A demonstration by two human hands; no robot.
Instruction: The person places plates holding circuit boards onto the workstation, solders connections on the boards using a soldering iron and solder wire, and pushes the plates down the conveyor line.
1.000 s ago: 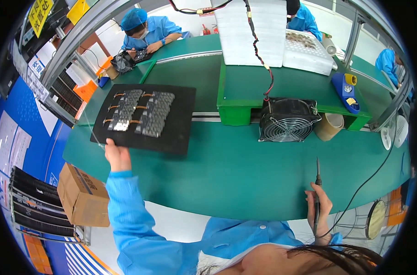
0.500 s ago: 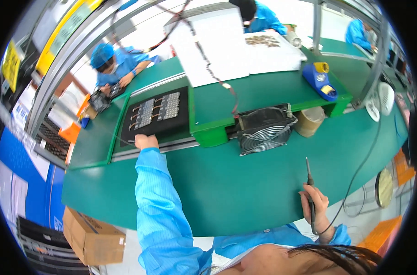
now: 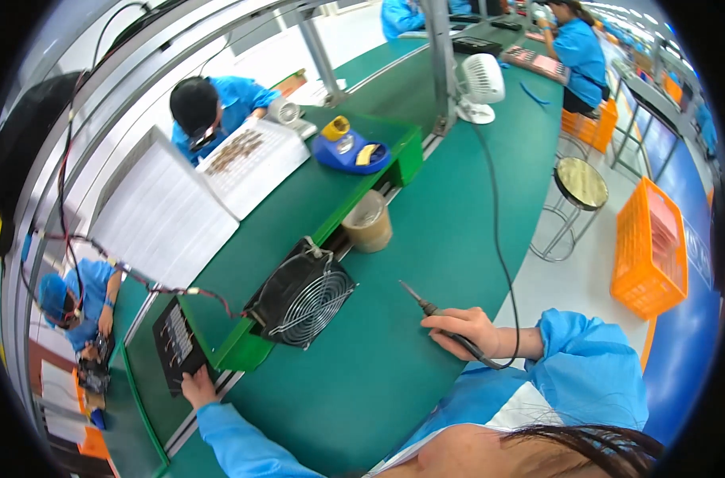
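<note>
My right hand (image 3: 466, 333) is closed round the dark handle of a soldering iron (image 3: 428, 307), whose bare tip points up and to the left above the green bench. The iron's cord loops under my wrist. At the lower left, my left hand (image 3: 198, 388) has its fingers closed on the near corner of a flat black tray (image 3: 168, 368). Pale strips of small boards (image 3: 177, 338) joined by short wires lie on the tray. It sits beside the green raised shelf (image 3: 247, 344).
A black fan with a wire guard (image 3: 319, 307) and a brownish tub (image 3: 368, 223) stand along the shelf. On it rest a blue soldering iron stand (image 3: 350, 151) and white sheets (image 3: 167, 211). A small white fan (image 3: 480, 84) stands farther off. Co-workers in blue sit across the bench.
The view has swung right, so the bench appears turned. My left hand now sits at the tray's corner nearest the shelf. The soldering iron has tilted left in my right hand.
</note>
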